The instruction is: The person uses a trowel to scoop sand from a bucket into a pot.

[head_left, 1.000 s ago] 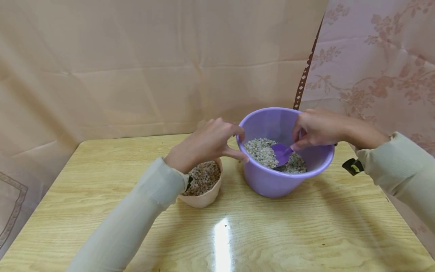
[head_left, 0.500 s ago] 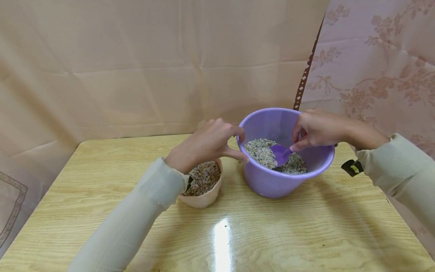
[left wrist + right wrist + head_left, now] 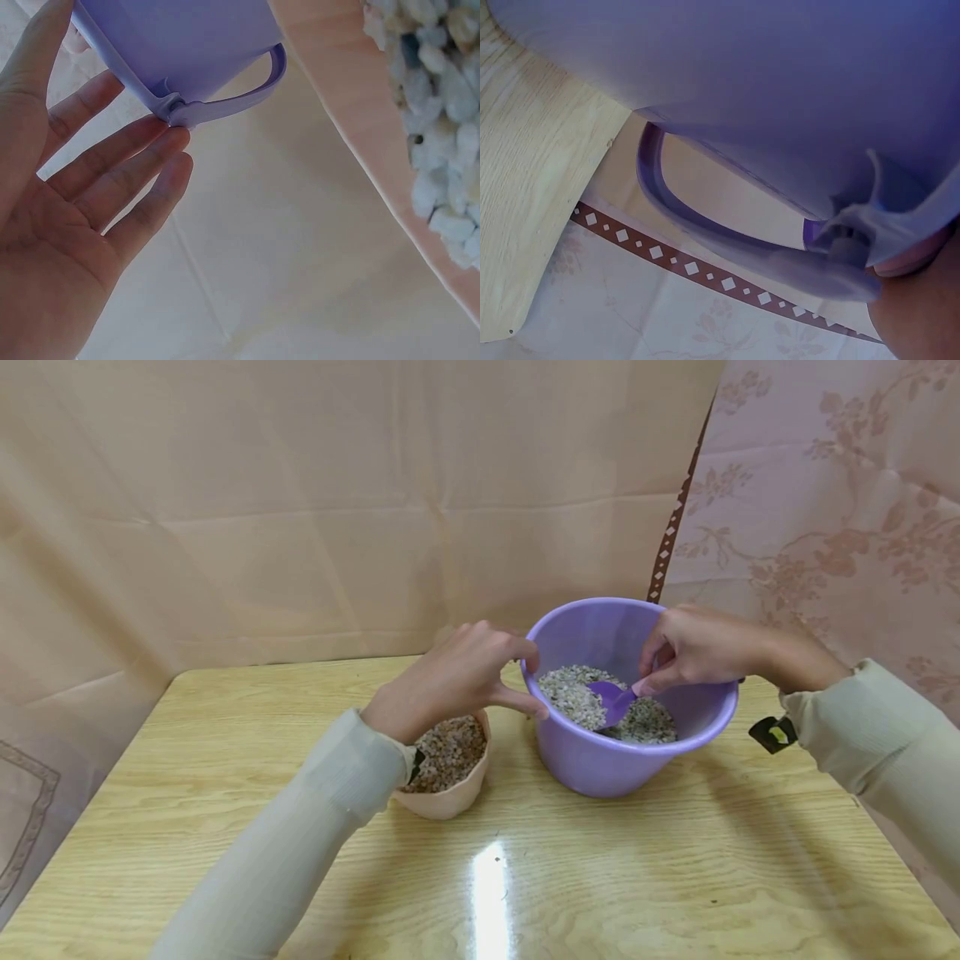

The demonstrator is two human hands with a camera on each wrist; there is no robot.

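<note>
- Right now we hold a purple scoop (image 3: 615,700) pinched in our right hand (image 3: 693,647), its blade sunk into the pale gravel (image 3: 573,693) inside the purple bucket (image 3: 600,768).
- Our left hand (image 3: 453,681) steadies the bucket: thumb on the outer wall, fingers at the rim, a light clasp on the near-left edge. The left wrist view shows the fingers fairly straight beside the bail handle (image 3: 240,94).
- The bucket stands on the desk (image 3: 637,877), just right of a peach pot (image 3: 450,797) filled with brown gravel (image 3: 450,752); the two look close, and we cannot tell whether they touch.
- To do this scoop well, we judge it best to push the blade low under the stones, then tip it level before lifting, so nothing rolls off.
- We should keep the left hand's hold firm, since the bucket could slide toward the pot as the scoop digs.
- A modest load seems wiser than a heaped one.
</note>
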